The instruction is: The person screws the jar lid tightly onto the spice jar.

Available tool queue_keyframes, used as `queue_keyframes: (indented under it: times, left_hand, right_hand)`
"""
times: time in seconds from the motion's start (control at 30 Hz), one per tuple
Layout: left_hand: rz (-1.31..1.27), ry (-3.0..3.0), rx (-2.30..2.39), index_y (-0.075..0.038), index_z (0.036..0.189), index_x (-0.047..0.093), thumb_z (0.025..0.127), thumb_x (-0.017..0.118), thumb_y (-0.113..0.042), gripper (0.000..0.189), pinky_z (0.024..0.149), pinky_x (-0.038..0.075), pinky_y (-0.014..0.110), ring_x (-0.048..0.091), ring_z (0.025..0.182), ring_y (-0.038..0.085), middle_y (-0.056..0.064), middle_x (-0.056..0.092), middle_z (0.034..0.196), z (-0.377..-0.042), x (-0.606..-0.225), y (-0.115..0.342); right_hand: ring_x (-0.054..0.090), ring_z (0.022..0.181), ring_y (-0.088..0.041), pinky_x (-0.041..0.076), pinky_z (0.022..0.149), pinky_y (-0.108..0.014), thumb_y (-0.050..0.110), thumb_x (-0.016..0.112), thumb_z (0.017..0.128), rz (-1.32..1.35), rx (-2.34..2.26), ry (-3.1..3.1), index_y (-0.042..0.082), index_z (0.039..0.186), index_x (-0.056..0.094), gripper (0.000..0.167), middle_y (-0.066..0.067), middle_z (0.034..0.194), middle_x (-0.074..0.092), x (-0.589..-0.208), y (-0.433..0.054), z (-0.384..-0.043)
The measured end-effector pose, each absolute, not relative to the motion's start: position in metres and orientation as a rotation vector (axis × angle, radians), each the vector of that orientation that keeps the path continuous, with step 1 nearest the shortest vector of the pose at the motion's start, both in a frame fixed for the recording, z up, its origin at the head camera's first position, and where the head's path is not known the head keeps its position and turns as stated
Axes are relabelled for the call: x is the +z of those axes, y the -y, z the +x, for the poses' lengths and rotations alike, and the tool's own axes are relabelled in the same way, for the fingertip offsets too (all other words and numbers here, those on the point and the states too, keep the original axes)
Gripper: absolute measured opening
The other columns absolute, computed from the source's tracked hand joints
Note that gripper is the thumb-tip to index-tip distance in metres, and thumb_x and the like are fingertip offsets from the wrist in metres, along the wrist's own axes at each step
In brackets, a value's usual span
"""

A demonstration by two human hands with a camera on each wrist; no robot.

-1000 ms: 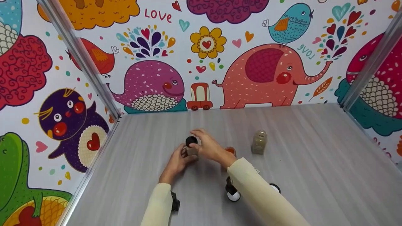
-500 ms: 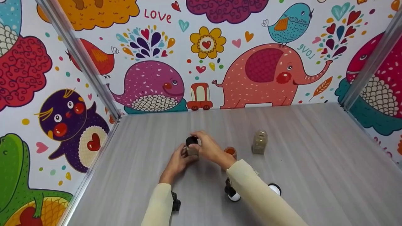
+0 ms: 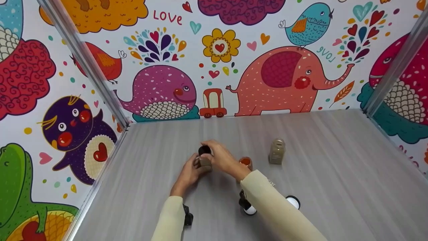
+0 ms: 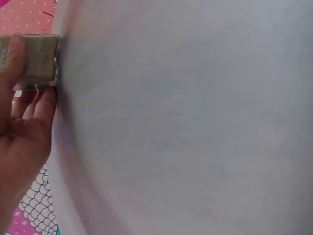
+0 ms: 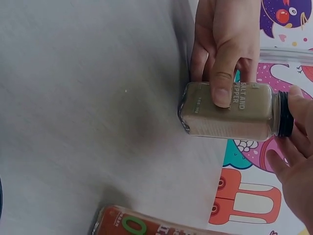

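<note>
A clear glass spice jar (image 5: 254, 117) labelled "SALT AND PEPPER", full of grey-brown powder, stands upright on the table. My left hand (image 3: 188, 174) grips its body; the thumb lies across the label in the right wrist view. The fingers and thumb of my right hand (image 3: 223, 160) hold the black lid (image 5: 285, 115), which sits on the jar's neck. Beside my right wrist stands a jar of orange-red spice (image 3: 246, 163) with its top uncovered, partly hidden by the arm.
Farther right stands another jar (image 3: 277, 152) of grey-brown powder with no lid on it. Two black-rimmed lids lie white side up near my right forearm: one lid (image 3: 293, 202) beyond it, the other lid (image 3: 250, 210) partly behind the wrist camera. A patterned wall (image 3: 214, 73) closes the back.
My right fingers have shifted slightly around the black lid, and that forearm has moved a little, showing more of the orange-red jar. The left hand keeps its grip on the jar.
</note>
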State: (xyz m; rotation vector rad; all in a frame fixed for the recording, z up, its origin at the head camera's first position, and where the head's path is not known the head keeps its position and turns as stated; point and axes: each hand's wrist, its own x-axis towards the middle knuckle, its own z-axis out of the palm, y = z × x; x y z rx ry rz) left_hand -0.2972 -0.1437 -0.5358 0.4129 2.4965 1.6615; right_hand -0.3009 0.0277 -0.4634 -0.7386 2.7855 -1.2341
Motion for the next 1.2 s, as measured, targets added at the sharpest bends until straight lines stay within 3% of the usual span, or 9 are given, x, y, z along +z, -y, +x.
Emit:
queue_keyframes:
  times: [0.13,0.3,0.43,0.67,0.9,1.07,1.2]
  left_hand:
    - [0.412,-2.471,1.693,-0.006,0.139,0.048,0.095,0.069,-0.021,0.051,0.108,0.047,0.046,0.057,0.132,0.03,0.016,0.06,0.141,-0.296,-0.535,0.143]
    - [0.412,-2.471,1.717,-0.004,0.144,0.045,0.095,0.07,-0.019,0.056,0.107,0.048,0.047,0.057,0.132,0.034,0.021,0.059,0.141,-0.295,-0.535,0.143]
    - [0.393,-2.472,1.714,-0.007,0.142,0.047,0.094,0.071,-0.019,0.055,0.107,0.048,0.047,0.059,0.129,0.033,0.018,0.062,0.137,-0.296,-0.536,0.143]
    - [0.354,-2.465,1.666,-0.013,0.141,0.048,0.094,0.071,-0.029,0.055,0.109,0.046,0.047,0.057,0.132,0.028,0.013,0.061,0.141,-0.296,-0.536,0.144]
    - [0.356,-2.475,1.665,-0.009,0.141,0.047,0.095,0.07,-0.027,0.054,0.109,0.045,0.049,0.056,0.134,0.031,0.016,0.06,0.141,-0.296,-0.537,0.143]
    - [0.345,-2.463,1.669,-0.007,0.148,0.041,0.094,0.07,-0.029,0.064,0.111,0.044,0.05,0.052,0.137,0.034,0.02,0.055,0.145,-0.296,-0.536,0.142]
    - [0.322,-2.455,1.667,-0.009,0.151,0.039,0.094,0.07,-0.032,0.069,0.112,0.043,0.049,0.052,0.137,0.033,0.019,0.055,0.146,-0.296,-0.536,0.143]
  right_hand:
    - [0.058,0.124,-0.026,0.048,0.108,-0.043,0.022,0.064,0.098,-0.684,-1.237,-2.775,0.005,0.142,0.052,0.049,-0.014,0.139,0.057,-0.462,-0.027,-0.301]
    - [0.056,0.127,-0.025,0.047,0.11,-0.042,0.026,0.067,0.096,-0.621,-1.257,-2.751,0.008,0.143,0.053,0.052,-0.011,0.142,0.055,-0.456,-0.027,-0.302]
    - [0.055,0.131,-0.026,0.044,0.112,-0.043,0.026,0.065,0.099,-0.633,-1.27,-2.722,0.009,0.142,0.054,0.047,-0.01,0.144,0.054,-0.452,-0.029,-0.303]
    - [0.058,0.123,-0.026,0.047,0.11,-0.045,0.013,0.061,0.1,-0.722,-1.219,-2.715,0.005,0.135,0.059,0.036,-0.012,0.136,0.059,-0.454,-0.033,-0.304]
    - [0.06,0.12,-0.025,0.049,0.107,-0.042,0.018,0.066,0.098,-0.736,-1.218,-2.744,0.006,0.133,0.061,0.037,-0.011,0.133,0.06,-0.457,-0.036,-0.304]
    - [0.055,0.13,-0.027,0.045,0.112,-0.043,0.023,0.065,0.099,-0.74,-1.222,-2.741,0.006,0.137,0.058,0.042,-0.011,0.142,0.053,-0.457,-0.038,-0.304]
    - [0.054,0.133,-0.029,0.043,0.113,-0.046,0.017,0.062,0.099,-0.753,-1.216,-2.719,0.004,0.14,0.056,0.043,-0.011,0.146,0.051,-0.457,-0.039,-0.305]
